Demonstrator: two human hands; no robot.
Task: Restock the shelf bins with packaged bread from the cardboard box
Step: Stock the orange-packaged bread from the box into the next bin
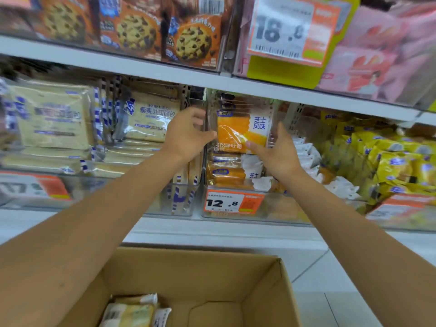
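Bread pack (243, 128) upright at mouth of middle bin (236, 215), long axis vertical, between your 2 hands. Left hand (188, 135) and right hand (278, 152) fingers spread, pressing pack's side edges. Push straight back.

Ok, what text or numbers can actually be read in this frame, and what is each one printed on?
"12 .8": orange price tag on the clear bin front.
"16 .8": price tag on the upper shelf, blurred.
"芝士风味": white panel of the orange bread pack between both hands.
"藜麦吐司面包": pale toast pack in the bin to its left.
Cookie packs, barcodes, yellow packs, pink packs: too blurred to read.
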